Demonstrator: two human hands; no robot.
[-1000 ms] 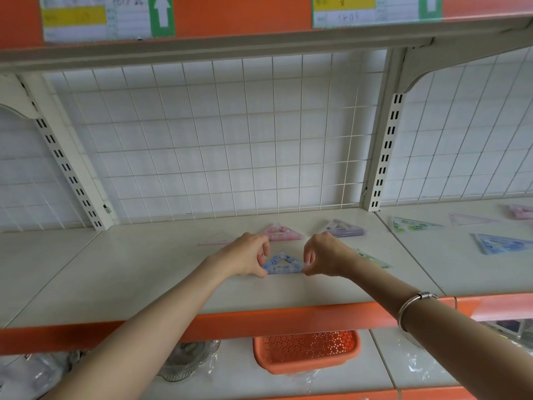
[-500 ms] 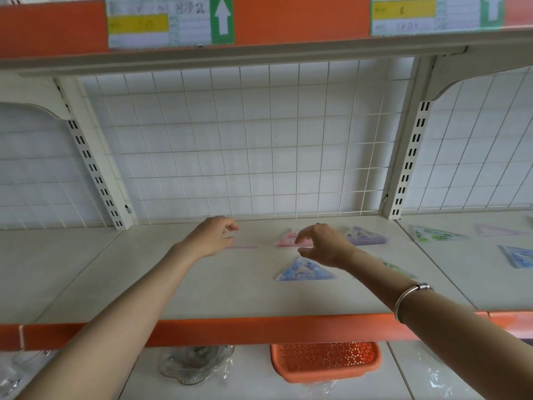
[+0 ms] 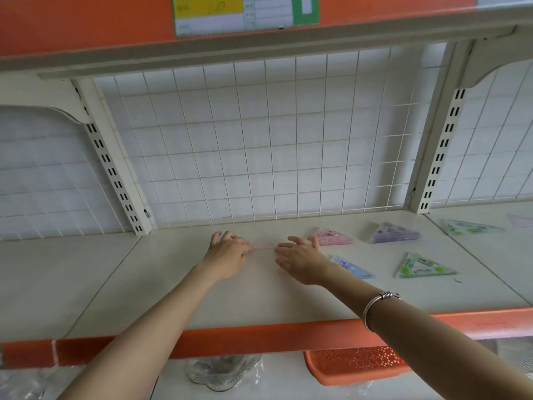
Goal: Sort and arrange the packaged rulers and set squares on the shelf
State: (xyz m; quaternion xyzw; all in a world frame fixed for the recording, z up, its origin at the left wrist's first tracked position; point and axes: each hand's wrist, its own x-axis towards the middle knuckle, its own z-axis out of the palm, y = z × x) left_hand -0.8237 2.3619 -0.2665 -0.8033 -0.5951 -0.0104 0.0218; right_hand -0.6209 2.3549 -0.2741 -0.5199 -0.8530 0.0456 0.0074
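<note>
Shelf, rear centre; left hand and right hand have moved off blue set square to pink ruler further back; left fingers curled at one end, grip unclear; right fingers near-straight, resting on other; ruler's turn for placement, probably.

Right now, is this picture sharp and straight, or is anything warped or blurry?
Head view: wide-angle warp bows the upper shelf edge and tilts the uprights; light is soft and even, without hard shadows; the pink ruler between the left hand and right hand looks faint.
</note>
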